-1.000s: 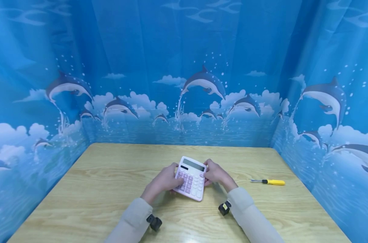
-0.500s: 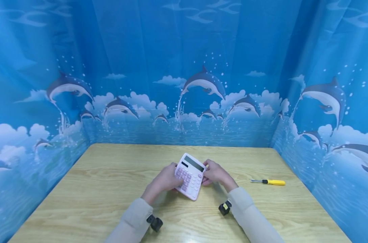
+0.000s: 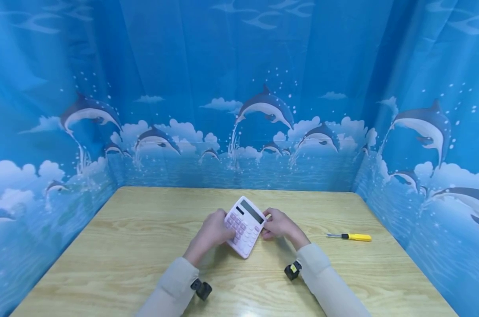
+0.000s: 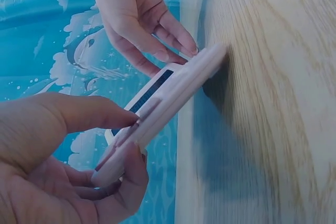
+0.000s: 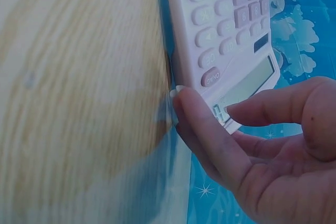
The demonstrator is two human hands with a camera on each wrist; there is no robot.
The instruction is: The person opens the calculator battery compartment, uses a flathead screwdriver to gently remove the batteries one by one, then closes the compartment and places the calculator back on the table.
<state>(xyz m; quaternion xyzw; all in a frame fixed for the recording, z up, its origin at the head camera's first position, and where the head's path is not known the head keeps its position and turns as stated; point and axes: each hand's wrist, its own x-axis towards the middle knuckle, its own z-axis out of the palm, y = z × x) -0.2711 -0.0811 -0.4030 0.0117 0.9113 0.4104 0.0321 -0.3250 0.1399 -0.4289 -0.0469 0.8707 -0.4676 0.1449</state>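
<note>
A white-and-pink calculator [image 3: 245,226] is tilted between both hands above the table, its keys and display facing up toward the head camera. My left hand [image 3: 212,233] grips its left edge, thumb over the keys and fingers underneath, as the left wrist view also shows. At the upper right corner, beside the display [image 5: 249,85], my right hand [image 3: 279,223] pinches the calculator with the thumb at the screen's end and fingers along the edge. A digit shows on the display by that thumb. The calculator's underside is hidden in the head view.
A screwdriver [image 3: 349,237] with a yellow handle lies on the wooden table [image 3: 144,246], right of the right hand. Blue dolphin-print curtains [image 3: 223,88] enclose the table at the back and sides. A small black camera hangs at each wrist.
The calculator has turned clockwise in the head view and shifted slightly left. The left hand has moved a little with it; the right hand has barely moved. The screwdriver lies as before.
</note>
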